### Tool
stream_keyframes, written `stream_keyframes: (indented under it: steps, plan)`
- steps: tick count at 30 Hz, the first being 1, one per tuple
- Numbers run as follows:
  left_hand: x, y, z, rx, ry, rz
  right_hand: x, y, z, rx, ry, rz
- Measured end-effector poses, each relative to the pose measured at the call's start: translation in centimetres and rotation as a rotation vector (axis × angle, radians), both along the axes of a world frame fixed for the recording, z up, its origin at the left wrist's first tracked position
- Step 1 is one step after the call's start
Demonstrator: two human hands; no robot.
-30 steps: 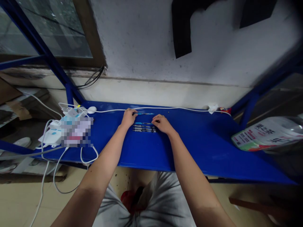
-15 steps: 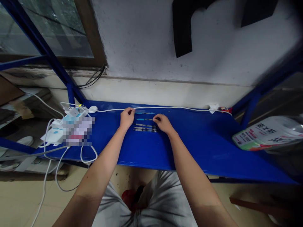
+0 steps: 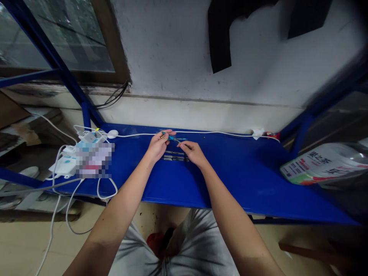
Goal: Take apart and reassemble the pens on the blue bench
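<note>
A blue pen [image 3: 171, 138] is held tilted between both hands above the blue table [image 3: 238, 168]. My left hand [image 3: 160, 144] is closed on its blue end, and my right hand [image 3: 192, 151] pinches the other, clear end. Behind it, another blue pen [image 3: 181, 138] lies on the table, partly hidden by the held pen and my fingers. Nearer to me, a row of clear and black pens [image 3: 174, 157] lies side by side, just below and between my hands; their right ends are partly covered by my right hand.
White power strips [image 3: 64, 165] and tangled cables sit at the table's left end. A white cable [image 3: 204, 132] runs along the back edge. A large plastic bottle [image 3: 324, 163] lies at the right. White crumpled tissue [image 3: 258, 133] and a small red packet [image 3: 273, 135] are at the back right.
The nearer blue pen has been lifted off the table and tilted. My left hand has moved right and closed on its blue end; my right hand still grips the other end.
</note>
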State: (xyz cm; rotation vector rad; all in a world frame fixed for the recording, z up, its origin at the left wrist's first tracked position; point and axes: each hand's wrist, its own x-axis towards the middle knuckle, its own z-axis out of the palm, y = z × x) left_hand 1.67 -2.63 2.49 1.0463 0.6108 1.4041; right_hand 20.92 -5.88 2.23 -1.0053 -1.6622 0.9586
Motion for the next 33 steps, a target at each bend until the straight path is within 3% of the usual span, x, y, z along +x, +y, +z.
stream_keyframes:
  steps: [6,18,24,29,33]
  plan:
    - [0.2,-0.9,0.7,-0.017,-0.017,-0.161,-0.2,-0.2,-0.1,-0.147,0.215,0.043]
    - [1.3,-0.7,0.0,-0.052,0.064,0.134,-1.0,0.7,-0.8,0.030,0.073,-0.067]
    - [1.1,-1.0,0.7,-0.051,0.024,0.016,-0.2,0.7,-1.0,0.017,0.091,-0.123]
    - [0.9,-0.6,0.1,-0.085,0.079,0.134,-0.1,0.9,-1.1,0.031,0.066,-0.127]
    - [0.6,-0.4,-0.2,-0.050,0.091,0.081,-0.1,0.9,-1.2,0.027,0.076,-0.140]
